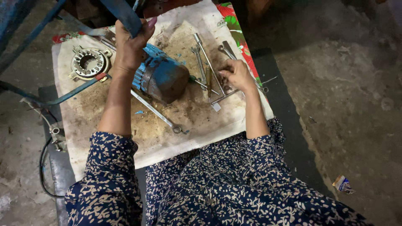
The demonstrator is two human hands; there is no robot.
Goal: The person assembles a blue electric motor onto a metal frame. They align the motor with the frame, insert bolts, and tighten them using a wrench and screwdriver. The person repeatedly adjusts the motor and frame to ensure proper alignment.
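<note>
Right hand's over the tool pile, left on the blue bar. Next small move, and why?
Probably close the right hand on one wrench: its fingers rest on the loose tools but grip nothing yet, while the left hand steadies the blue bar above the blue motor.

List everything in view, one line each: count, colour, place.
Motor body: one, blue and rusty grey, middle of the cloth, lying on its side.
Blue metal bar: one, blue, top centre, gripped by the left hand.
Ring-shaped metal part: one, pale metal, left end of the cloth.
Long wrench: one, silver, in front of the motor body.
Loose wrenches and tools: several, silver, right part of the cloth.
Cloth: one, dirty white, on the low bench.
Wrapper: one, floor, lower right.
Left hand: on the bar.
Right hand: fingers among the tools.
</note>
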